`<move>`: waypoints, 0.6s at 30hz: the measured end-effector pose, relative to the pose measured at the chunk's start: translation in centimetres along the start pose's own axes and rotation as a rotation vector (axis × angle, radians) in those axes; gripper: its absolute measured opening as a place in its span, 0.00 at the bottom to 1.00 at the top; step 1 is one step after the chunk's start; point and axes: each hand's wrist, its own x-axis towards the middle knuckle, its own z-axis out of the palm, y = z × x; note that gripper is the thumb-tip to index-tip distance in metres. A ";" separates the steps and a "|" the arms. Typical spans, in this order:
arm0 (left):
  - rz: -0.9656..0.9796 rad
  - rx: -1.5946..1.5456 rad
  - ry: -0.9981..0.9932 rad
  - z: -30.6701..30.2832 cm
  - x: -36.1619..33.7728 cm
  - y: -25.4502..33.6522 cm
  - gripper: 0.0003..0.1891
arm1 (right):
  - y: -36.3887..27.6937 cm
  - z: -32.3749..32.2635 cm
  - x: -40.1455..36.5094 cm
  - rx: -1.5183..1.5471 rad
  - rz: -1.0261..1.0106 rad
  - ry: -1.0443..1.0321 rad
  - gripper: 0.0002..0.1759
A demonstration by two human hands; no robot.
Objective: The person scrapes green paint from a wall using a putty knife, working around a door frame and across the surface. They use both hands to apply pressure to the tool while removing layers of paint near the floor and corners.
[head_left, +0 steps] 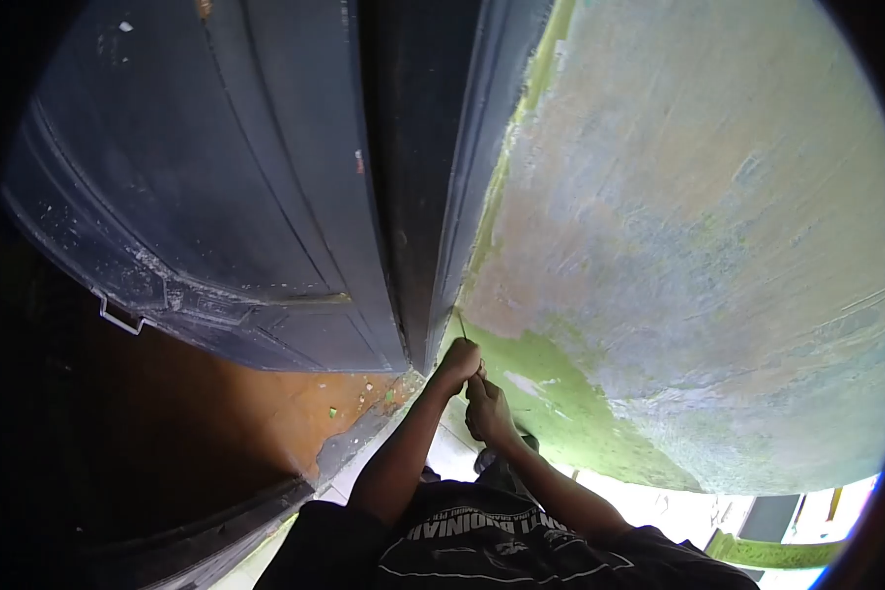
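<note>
While I face the peeling green and grey wall [678, 246], my left hand [459, 362] is shut tight on a thin little stick [460, 324], just below the middle of the frame. My right hand [489, 413] is curled shut right under it. The stick pokes up beside the dark blue wooden door [265, 177].
</note>
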 end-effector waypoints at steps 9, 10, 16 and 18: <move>0.075 0.157 0.061 0.0 -0.6 -1.5 0.04 | 1.5 1.9 -2.1 0.099 0.004 0.031 0.20; 0.099 0.236 0.090 0.6 -1.3 -0.7 0.05 | 0.0 1.6 -1.7 0.159 0.108 -0.007 0.20; 0.041 0.200 0.077 0.2 -0.2 -1.6 0.08 | 2.6 1.9 -1.3 0.158 -0.031 -0.002 0.20; 0.029 0.187 0.047 1.5 -1.0 -2.7 0.07 | -1.0 -0.4 -3.8 0.289 0.375 0.016 0.20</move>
